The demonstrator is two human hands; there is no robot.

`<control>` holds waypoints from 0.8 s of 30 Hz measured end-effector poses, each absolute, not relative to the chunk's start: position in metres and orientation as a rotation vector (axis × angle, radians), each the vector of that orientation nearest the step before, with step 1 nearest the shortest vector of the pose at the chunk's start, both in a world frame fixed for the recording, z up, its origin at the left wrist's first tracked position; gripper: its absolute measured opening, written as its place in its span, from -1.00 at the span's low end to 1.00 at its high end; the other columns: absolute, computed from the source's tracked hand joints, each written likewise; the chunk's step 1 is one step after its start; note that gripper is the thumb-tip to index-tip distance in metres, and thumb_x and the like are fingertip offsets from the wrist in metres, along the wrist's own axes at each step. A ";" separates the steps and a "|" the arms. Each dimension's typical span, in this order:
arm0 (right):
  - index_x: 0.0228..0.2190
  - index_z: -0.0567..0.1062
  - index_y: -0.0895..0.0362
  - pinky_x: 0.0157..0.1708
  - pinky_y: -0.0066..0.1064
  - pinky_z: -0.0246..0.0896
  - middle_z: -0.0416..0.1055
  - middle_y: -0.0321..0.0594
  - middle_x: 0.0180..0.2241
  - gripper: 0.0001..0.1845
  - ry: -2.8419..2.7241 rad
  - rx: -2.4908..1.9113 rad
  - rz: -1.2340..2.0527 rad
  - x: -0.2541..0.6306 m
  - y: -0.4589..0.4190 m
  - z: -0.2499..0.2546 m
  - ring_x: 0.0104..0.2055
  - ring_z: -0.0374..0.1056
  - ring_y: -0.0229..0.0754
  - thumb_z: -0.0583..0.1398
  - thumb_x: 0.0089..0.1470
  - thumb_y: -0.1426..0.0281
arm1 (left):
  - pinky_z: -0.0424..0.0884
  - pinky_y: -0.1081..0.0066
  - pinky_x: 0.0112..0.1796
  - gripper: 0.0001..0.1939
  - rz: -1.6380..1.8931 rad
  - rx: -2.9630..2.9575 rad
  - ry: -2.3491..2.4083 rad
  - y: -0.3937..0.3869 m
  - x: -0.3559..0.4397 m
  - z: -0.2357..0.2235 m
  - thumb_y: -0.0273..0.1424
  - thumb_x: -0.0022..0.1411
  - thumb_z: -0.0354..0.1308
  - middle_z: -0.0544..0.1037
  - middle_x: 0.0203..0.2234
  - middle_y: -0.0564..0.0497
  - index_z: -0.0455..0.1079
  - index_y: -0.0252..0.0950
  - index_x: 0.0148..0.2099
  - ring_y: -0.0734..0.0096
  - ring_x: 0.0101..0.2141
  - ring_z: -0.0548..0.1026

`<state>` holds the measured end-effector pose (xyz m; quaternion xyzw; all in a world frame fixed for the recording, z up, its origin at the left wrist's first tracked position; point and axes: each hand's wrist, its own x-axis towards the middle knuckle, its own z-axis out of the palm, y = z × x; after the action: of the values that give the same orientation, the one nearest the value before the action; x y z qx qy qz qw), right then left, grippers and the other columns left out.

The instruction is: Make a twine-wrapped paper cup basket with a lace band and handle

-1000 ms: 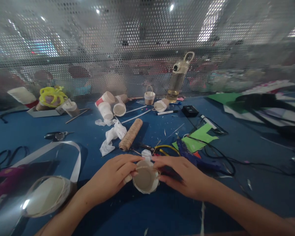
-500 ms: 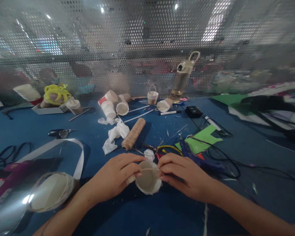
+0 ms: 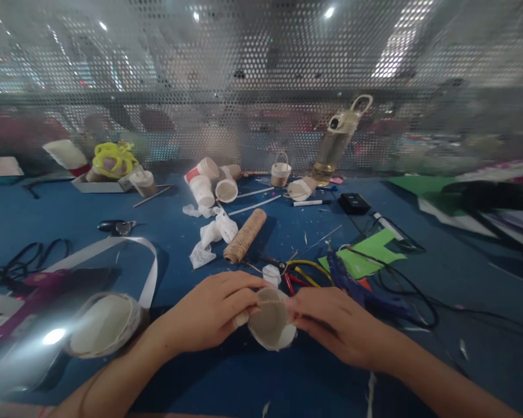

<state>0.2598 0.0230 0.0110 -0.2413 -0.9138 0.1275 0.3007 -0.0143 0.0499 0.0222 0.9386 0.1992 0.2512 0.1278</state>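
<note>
Pinches the left side of a small pale cup [image 3: 272, 328] with the left hand [image 3: 218, 310], fingers bent and nearly closed on the rim. Holds the opposite side with the right hand [image 3: 337, 322], fingertips drawn together at the rim and over a fibrous strand [image 3: 273, 301] stretched across the mouth. Shows the cup low in the middle of the view, open end up, round, matt inside and slightly ragged along the edge. Cannot tell whether resting on the smooth blue tabletop [image 3: 200, 380] or just above it, nor make out the strand's ends, hidden under the fingertips.

Has just beyond the left hand a rough, tightly wound roll of brown twine [image 3: 245, 235], close beside a limp, crumpled white strip [image 3: 211, 235]. Has farther left a wider round container [image 3: 102, 325], hazy and bound at the rim. Partly hides, behind the right hand, red handles [image 3: 289, 283], with yellow handles [image 3: 311, 270] and angular green paper [image 3: 370, 255] beyond. Shows in back a tiny basket [image 3: 281, 173] with an arched handle and a clear bottle [image 3: 333, 148] before perforated metal. Shows only part of a magenta tool [image 3: 30, 296], cut off at the left edge. Cannot read the tiny pale marks on the black box [image 3: 353, 204].
</note>
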 end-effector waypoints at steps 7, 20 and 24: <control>-0.01 0.41 0.11 -0.35 -0.44 0.18 0.51 -0.16 -0.21 -0.66 -2.555 -0.430 0.378 0.256 0.030 0.018 -0.27 0.36 -0.23 0.02 0.27 0.60 | 0.50 0.27 -0.08 -0.87 0.730 2.749 0.592 0.048 -0.014 0.022 -0.44 0.44 0.00 0.57 0.00 -0.17 0.36 -0.30 -0.16 0.23 -0.09 0.56; -0.03 0.39 0.06 -0.33 -0.39 0.05 0.56 -0.29 -0.18 -0.75 -2.610 -0.446 0.595 0.259 0.027 0.022 -0.26 0.36 -0.25 0.06 0.31 0.52 | 0.47 0.22 -0.04 -0.90 0.644 2.721 0.595 0.047 -0.017 0.022 -0.54 0.37 0.02 0.53 0.06 -0.14 0.32 -0.28 -0.14 0.19 -0.03 0.53; -0.02 0.36 0.10 -0.35 -0.42 0.08 0.55 -0.24 -0.17 -0.68 -2.602 -0.451 0.505 0.259 0.028 0.023 -0.24 0.39 -0.26 -0.01 0.29 0.61 | 0.48 0.22 -0.06 -0.90 0.668 2.725 0.592 0.047 -0.017 0.026 -0.53 0.39 0.00 0.55 0.02 -0.16 0.32 -0.29 -0.16 0.19 -0.07 0.55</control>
<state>0.2592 0.0282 0.0232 -0.1635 -0.9431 0.1831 0.2244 -0.0166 0.0471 0.0257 0.9414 0.2046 0.2308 0.1367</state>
